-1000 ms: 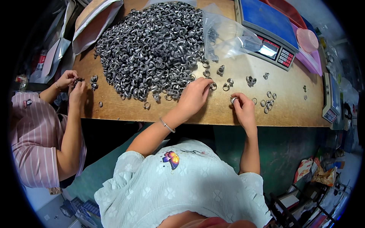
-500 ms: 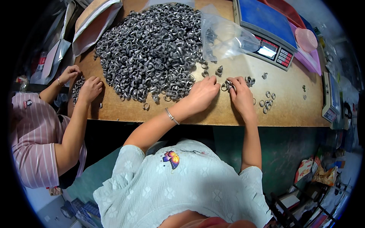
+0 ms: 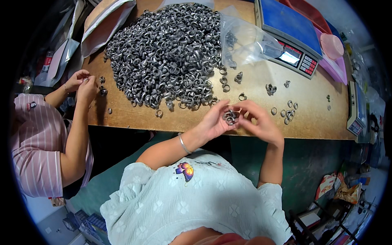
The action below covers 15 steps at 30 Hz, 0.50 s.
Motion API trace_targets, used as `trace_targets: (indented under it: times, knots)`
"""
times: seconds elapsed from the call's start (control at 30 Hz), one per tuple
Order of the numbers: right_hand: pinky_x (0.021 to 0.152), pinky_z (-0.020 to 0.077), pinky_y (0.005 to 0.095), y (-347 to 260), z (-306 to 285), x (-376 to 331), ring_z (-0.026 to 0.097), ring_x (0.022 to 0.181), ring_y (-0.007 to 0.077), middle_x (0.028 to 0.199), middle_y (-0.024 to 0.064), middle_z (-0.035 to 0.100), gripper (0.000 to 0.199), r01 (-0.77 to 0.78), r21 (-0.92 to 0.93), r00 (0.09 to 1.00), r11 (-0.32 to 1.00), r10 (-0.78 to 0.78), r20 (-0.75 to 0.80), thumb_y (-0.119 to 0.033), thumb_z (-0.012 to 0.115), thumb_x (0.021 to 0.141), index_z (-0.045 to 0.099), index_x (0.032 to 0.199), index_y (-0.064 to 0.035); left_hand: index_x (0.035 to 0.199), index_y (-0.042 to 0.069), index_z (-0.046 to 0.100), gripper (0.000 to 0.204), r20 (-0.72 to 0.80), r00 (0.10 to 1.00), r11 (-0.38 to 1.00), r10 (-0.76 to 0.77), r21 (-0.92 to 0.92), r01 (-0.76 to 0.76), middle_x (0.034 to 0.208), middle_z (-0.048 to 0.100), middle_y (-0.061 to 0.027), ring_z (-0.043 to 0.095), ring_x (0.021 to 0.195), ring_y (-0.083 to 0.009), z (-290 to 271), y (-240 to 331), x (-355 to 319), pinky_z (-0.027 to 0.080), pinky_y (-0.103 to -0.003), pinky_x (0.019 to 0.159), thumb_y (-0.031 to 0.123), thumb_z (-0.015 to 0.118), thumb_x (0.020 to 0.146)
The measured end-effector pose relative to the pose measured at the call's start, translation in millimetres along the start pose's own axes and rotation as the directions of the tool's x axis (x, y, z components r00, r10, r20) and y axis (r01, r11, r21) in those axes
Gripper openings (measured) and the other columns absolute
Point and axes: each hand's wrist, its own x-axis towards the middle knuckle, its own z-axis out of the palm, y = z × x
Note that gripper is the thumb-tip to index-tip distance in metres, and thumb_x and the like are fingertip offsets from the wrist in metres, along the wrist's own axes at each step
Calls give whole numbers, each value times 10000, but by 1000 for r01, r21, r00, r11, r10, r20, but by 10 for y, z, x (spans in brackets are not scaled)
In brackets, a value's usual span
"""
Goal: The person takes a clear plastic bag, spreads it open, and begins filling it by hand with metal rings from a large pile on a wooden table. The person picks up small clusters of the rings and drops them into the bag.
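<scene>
Wooden table (image 3: 322, 124) beneath, cupped left fingers (image 3: 221, 106) hold rings (image 3: 230, 117) beside right fingers (image 3: 250, 108) whose grip is unclear.

**Dark grey rings (image 3: 163, 57), brown tabletop (image 3: 318, 112)**

From afar I see a blue scale platform (image 3: 288, 24) with red keypad (image 3: 308, 65), a pale mint blouse (image 3: 196, 200) bearing a purple-and-orange butterfly (image 3: 185, 171), and a pink shirt (image 3: 38, 153) with white stripes.

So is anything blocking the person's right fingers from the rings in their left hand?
No, nothing visible: the rings sit in the left hand, with the right fingers close beside them. I can't tell whether they touch.
</scene>
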Motion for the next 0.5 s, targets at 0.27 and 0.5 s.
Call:
trace_targets:
  times: [0.27, 0.5]
  knots:
    - [627, 438, 277, 565, 117, 237, 549, 703, 190, 817, 108, 563, 125, -56, -356, 933, 933, -78, -352, -3, 608, 749, 581, 869, 13, 1157, -28, 469, 305, -54, 992, 976, 118, 188, -106, 1026, 564, -126, 578, 900, -195, -3, -199, -50, 498, -280, 746, 148, 464, 907]
    - [572, 431, 270, 309, 183, 255, 541, 610, 194, 758, 119, 559, 80, 45, -190, 942, 981, -105, -320, 11, 563, 787, 576, 865, 22, 1150, -51, 463, 318, -93, 973, 975, 210, 89, -202, 1072, 550, -145, 562, 972, -229, -43, -227, -72, 487, -331, 820, 164, 440, 917]
